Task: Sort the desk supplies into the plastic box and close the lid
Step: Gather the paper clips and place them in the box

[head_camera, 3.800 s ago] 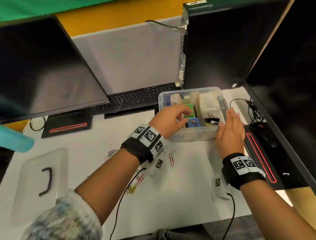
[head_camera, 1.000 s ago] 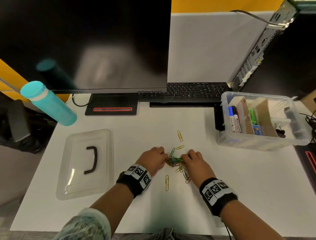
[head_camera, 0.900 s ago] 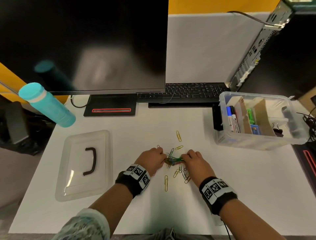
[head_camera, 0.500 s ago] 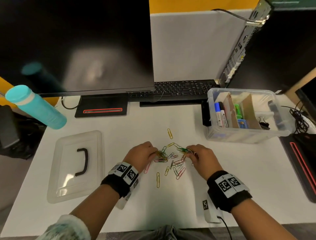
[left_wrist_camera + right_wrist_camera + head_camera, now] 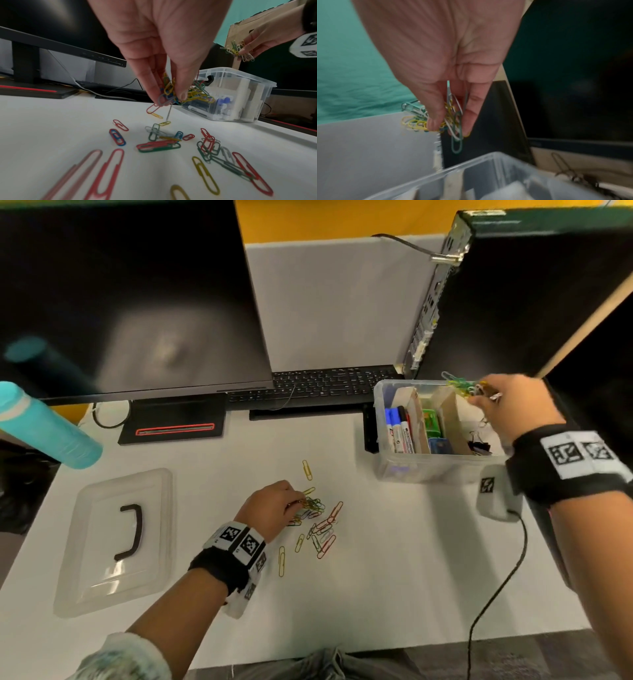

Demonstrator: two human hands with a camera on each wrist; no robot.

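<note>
My right hand [image 5: 493,398] pinches a bunch of coloured paper clips [image 5: 436,120] above the far right part of the clear plastic box [image 5: 407,470]. The box holds markers [image 5: 397,429], cardboard dividers and binder clips [image 5: 479,445]. My left hand [image 5: 291,503] pinches another bunch of paper clips [image 5: 169,89] just above the desk, over several loose clips [image 5: 323,534] scattered on the white top. The clear lid [image 5: 116,539] with its black handle lies flat at the left.
A teal bottle [image 5: 41,429] stands at the left edge. Two monitors [image 5: 120,299], a keyboard [image 5: 315,386] and a computer tower [image 5: 520,289] line the back. A black cable [image 5: 496,583] runs across the desk at the right.
My right hand has risen from the pile with a bunch of clips and moved right to hang over the box. The left hand stays at the pile, pinching clips.
</note>
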